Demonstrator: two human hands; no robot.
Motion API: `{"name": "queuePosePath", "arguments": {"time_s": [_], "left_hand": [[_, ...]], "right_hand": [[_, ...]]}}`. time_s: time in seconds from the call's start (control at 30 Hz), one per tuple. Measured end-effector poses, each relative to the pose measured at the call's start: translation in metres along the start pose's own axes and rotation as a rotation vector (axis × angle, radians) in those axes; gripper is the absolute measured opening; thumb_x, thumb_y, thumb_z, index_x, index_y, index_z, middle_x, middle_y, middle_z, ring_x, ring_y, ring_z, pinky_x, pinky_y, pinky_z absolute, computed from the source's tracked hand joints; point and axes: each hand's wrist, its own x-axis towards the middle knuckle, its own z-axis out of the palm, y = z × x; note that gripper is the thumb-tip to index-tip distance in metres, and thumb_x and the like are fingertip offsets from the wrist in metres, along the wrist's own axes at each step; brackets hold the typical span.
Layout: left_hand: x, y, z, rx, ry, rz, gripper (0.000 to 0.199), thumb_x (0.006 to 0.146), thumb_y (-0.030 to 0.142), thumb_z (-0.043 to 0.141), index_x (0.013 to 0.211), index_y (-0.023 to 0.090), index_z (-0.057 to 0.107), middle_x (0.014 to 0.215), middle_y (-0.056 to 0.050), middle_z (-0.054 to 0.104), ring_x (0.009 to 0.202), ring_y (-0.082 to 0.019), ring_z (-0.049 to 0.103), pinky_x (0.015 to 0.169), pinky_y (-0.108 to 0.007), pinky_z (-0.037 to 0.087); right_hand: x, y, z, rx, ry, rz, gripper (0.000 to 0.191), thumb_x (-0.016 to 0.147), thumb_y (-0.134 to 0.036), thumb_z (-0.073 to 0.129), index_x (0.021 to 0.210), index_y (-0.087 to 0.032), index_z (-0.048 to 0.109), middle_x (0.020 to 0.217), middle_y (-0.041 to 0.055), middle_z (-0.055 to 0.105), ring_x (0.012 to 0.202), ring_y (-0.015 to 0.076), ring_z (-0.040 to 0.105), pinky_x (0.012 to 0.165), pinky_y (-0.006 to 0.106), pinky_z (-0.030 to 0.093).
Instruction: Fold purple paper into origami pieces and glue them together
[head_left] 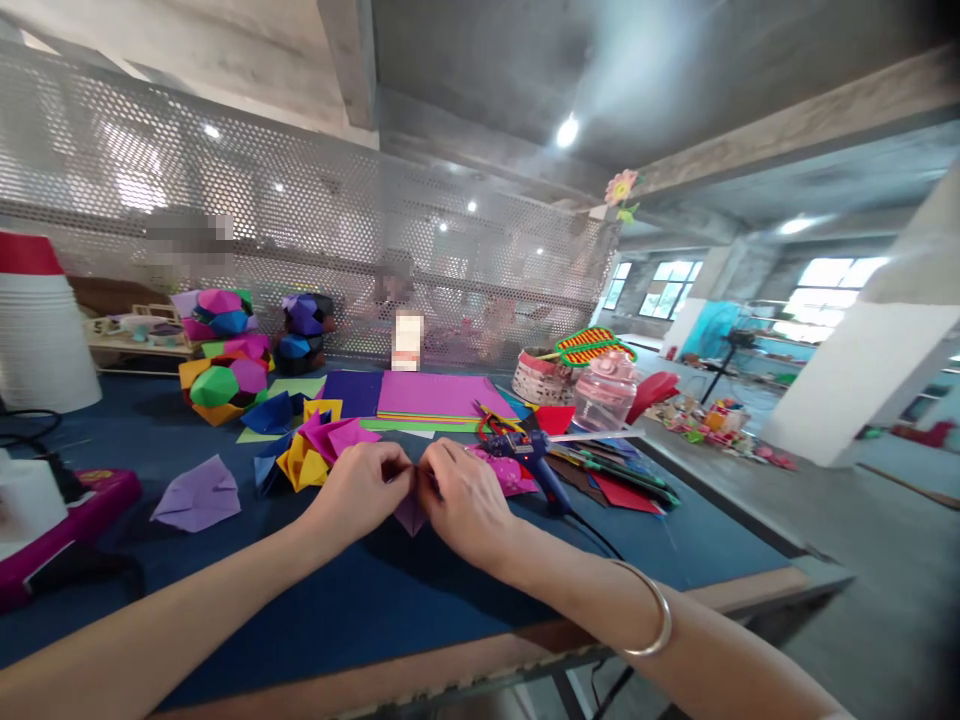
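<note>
My left hand and my right hand meet over the dark blue table, fingers pinched on a small folded purple paper whose pointed lower end shows between them. A lilac folded paper piece lies to the left. Behind my left hand sit yellow folded pieces, with magenta and blue ones beside them. A stack of purple sheets lies beyond my hands. The blue glue gun rests just right of my right hand.
Colourful paper balls, stacked white cups and a magenta device stand left. To the right are a woven basket, a pink clear bottle, pens and paper scraps. The glue gun's cord runs toward the front. A perforated screen stands behind.
</note>
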Motion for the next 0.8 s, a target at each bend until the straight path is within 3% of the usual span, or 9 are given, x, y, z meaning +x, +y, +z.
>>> {"name": "queuePosePath", "arguments": {"time_s": [0.5,0.8], "left_hand": [[0.003,-0.003,-0.003,-0.111,-0.03,-0.054,0.017,0.071,0.025,0.051,0.07,0.018,0.066,0.071,-0.003,0.071,0.07,-0.021,0.066,0.064,-0.029,0.046],[-0.001,-0.002,-0.002,-0.077,-0.001,-0.083,0.017,0.071,0.028,0.051,0.067,0.019,0.064,0.067,-0.003,0.07,0.065,-0.021,0.066,0.059,-0.029,0.046]], "right_hand": [[-0.002,-0.006,-0.005,0.15,-0.005,0.013,0.007,0.08,-0.016,0.053,0.086,-0.018,0.05,0.085,0.0047,0.057,0.076,0.018,0.055,0.066,0.028,0.04],[-0.006,-0.017,-0.007,0.218,0.038,0.053,0.009,0.075,-0.017,0.053,0.082,-0.019,0.048,0.084,0.0063,0.056,0.078,0.0203,0.055,0.071,0.031,0.045]]}}
